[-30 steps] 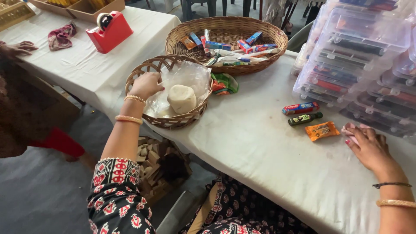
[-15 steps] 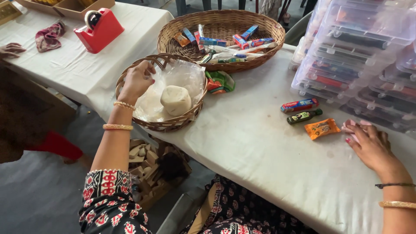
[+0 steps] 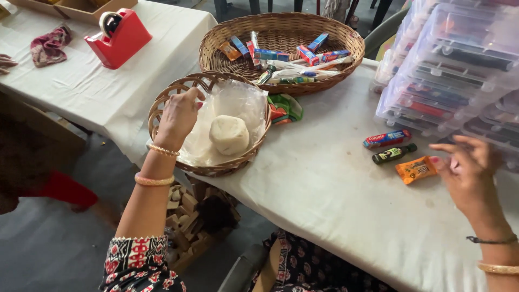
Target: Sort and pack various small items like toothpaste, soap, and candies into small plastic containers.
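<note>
Fingers of the left hand (image 3: 178, 116) curl over the near-left rim of the small wicker basket (image 3: 162, 105), pinching the edge of the clear plastic sheet (image 3: 238, 103) that lines it. Inside that basket, on the plastic, sits a pale round lump (image 3: 229, 134), near the middle and apart from the fingers.

Well to the right of the small basket, the right hand (image 3: 469, 167) hovers over the white tablecloth (image 3: 324, 200) with its fingers loosely spread and holding nothing; the fingertips are just beside an orange sachet (image 3: 415, 169). Between that sachet and the small basket lie a small dark bottle (image 3: 394, 154) and, just behind it, a red and blue tube box (image 3: 387, 139).

Behind the small basket stands a larger wicker basket (image 3: 281, 38), holding many small boxes and tubes. Touching the small basket's right side is a green and red packet (image 3: 285, 107).

As things lie, the small basket holds only the lump and its liner, while the three little items remain out on the cloth.
</note>
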